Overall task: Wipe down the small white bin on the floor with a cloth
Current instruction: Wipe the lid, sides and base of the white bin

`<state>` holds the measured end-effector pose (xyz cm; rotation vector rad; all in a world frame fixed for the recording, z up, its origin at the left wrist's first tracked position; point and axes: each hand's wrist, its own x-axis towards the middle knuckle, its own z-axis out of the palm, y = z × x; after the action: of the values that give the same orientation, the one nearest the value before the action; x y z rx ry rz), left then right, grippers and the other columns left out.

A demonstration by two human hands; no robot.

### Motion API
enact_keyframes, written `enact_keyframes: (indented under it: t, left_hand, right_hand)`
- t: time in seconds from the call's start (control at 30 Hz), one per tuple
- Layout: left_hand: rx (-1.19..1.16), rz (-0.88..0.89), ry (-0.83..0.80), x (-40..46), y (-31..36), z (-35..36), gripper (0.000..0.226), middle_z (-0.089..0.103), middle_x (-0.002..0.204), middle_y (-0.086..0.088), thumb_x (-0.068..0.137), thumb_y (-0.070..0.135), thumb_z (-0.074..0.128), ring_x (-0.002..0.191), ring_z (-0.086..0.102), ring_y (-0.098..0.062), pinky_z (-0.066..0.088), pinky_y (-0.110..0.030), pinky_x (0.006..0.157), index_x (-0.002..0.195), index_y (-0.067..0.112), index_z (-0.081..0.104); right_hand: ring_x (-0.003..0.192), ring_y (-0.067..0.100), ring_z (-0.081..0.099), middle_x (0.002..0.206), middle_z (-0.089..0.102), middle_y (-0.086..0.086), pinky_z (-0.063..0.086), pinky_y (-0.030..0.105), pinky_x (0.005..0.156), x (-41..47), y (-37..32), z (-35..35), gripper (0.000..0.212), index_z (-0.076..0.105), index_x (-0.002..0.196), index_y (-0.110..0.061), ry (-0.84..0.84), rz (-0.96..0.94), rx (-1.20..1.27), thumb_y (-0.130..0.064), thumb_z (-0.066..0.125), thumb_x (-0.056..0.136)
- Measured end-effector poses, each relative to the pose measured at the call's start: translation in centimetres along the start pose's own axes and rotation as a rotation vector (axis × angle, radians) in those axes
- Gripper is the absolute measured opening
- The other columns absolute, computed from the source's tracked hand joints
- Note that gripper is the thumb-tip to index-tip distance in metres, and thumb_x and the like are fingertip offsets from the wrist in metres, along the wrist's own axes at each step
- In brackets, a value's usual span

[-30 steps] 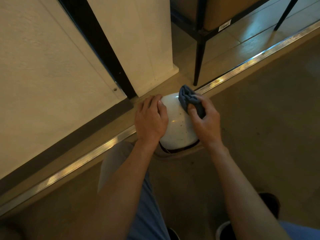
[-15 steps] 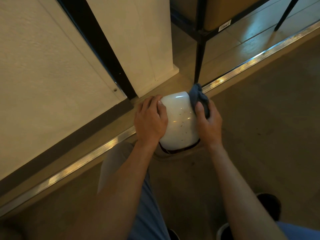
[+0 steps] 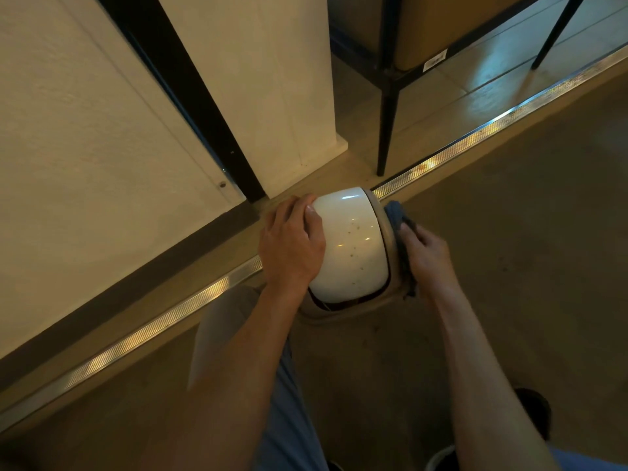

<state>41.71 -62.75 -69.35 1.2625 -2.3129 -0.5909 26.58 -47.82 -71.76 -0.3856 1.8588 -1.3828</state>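
From my remote seat I look down on a tan floor (image 3: 509,283) crossed by a ribbed metal threshold strip (image 3: 475,130) that runs from lower left to upper right. To the left stands a pale wall panel (image 3: 85,130) with a black door frame (image 3: 190,96) beside it. At the top right I see the black legs of a piece of furniture (image 3: 385,130) standing on tiles beyond the strip.

The small white bin (image 3: 350,246) sits on the floor right at the strip, near the foot of the door frame. Its glossy domed lid carries a few dark specks.

My left hand (image 3: 292,246) rests on the bin's left side, fingers curved over the lid's edge. My right hand (image 3: 424,253) grips a blue-grey cloth (image 3: 399,222) and presses it against the bin's right flank, below the lid's rim. A dark shoe (image 3: 533,413) shows at the lower right.
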Motion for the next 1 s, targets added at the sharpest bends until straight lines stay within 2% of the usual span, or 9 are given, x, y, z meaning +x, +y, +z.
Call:
enact_keyframes:
  t: [0.1,0.17,0.23,0.3,0.47,0.63,0.77,0.9,1.0]
  left_hand:
    - [-0.010,0.004,0.003,0.0,-0.1,0.0,0.034,0.060,0.135,0.001,0.107,0.029,0.043,0.120,0.053,-0.021,0.054,-0.047,0.090,0.136,0.026,0.060]
    - [-0.019,0.013,0.008,-0.1,-0.2,0.1,0.034,0.060,0.135,0.000,0.107,0.029,0.043,0.121,0.052,-0.021,0.054,-0.046,0.090,0.136,0.025,0.061]
    - [-0.026,0.021,0.013,-0.1,-0.2,0.2,0.033,0.061,0.134,0.000,0.107,0.029,0.043,0.121,0.052,-0.021,0.054,-0.046,0.090,0.135,0.024,0.061]
    - [-0.032,0.010,0.019,0.0,-0.3,0.3,0.033,0.061,0.134,0.000,0.107,0.029,0.043,0.122,0.053,-0.021,0.054,-0.047,0.091,0.135,0.024,0.061]
    - [-0.026,0.007,0.034,-0.1,-0.3,0.4,0.033,0.062,0.133,0.000,0.107,0.029,0.044,0.121,0.054,-0.022,0.054,-0.048,0.090,0.134,0.025,0.062]
    - [-0.030,0.019,0.036,0.0,-0.4,0.4,0.033,0.062,0.132,-0.001,0.107,0.029,0.044,0.120,0.054,-0.021,0.054,-0.047,0.091,0.134,0.024,0.062]
    - [-0.025,0.011,0.039,0.0,-0.4,0.5,0.032,0.062,0.132,0.000,0.107,0.029,0.044,0.120,0.054,-0.021,0.054,-0.047,0.091,0.133,0.024,0.063]
    - [-0.021,0.008,0.050,0.0,-0.5,0.7,0.033,0.062,0.133,0.000,0.107,0.030,0.043,0.120,0.054,-0.020,0.055,-0.045,0.090,0.133,0.025,0.063]
    - [-0.015,0.010,0.054,0.0,-0.6,0.7,0.034,0.062,0.133,0.000,0.106,0.031,0.043,0.120,0.054,-0.020,0.055,-0.043,0.089,0.133,0.025,0.063]
  right_hand:
    - [0.085,0.009,0.066,0.090,0.069,-0.007,0.050,0.028,0.072,-0.9,0.6,-0.6,0.015,0.069,0.098,-0.034,0.038,0.022,0.008,-0.034,0.056,0.104]
    - [0.088,0.007,0.066,0.098,0.069,-0.004,0.049,0.027,0.072,0.5,-0.3,-0.6,0.012,0.069,0.105,-0.032,0.019,0.022,-0.043,-0.032,0.057,0.103]
    - [0.100,0.012,0.064,0.110,0.067,-0.001,0.051,0.032,0.083,2.1,-1.3,-0.4,0.021,0.066,0.123,-0.027,-0.029,0.003,-0.056,-0.030,0.055,0.104]
    - [0.106,0.016,0.063,0.115,0.065,0.001,0.050,0.036,0.092,2.8,-1.6,-0.1,0.028,0.063,0.131,-0.024,-0.048,-0.007,-0.036,-0.030,0.055,0.104]
    - [0.091,0.010,0.071,0.094,0.074,-0.008,0.054,0.029,0.076,-1.2,1.9,-0.8,0.009,0.070,0.102,-0.037,0.078,0.023,0.042,-0.034,0.062,0.100]
    - [0.096,0.013,0.068,0.103,0.072,-0.003,0.053,0.031,0.081,-0.6,1.6,-0.8,0.011,0.069,0.108,-0.030,0.090,0.024,0.021,-0.034,0.063,0.100]
    - [0.105,0.013,0.065,0.112,0.068,-0.003,0.053,0.035,0.091,0.1,0.4,0.3,0.023,0.064,0.124,-0.024,0.117,0.050,0.056,-0.031,0.060,0.102]
    - [0.100,0.011,0.069,0.107,0.071,-0.005,0.056,0.034,0.086,-3.6,2.9,0.1,0.012,0.063,0.112,-0.034,0.208,0.086,0.129,-0.031,0.063,0.101]
    - [0.099,0.015,0.070,0.108,0.072,0.000,0.057,0.036,0.086,-3.7,3.0,-0.1,0.008,0.064,0.107,-0.034,0.198,0.116,0.163,-0.029,0.063,0.100]
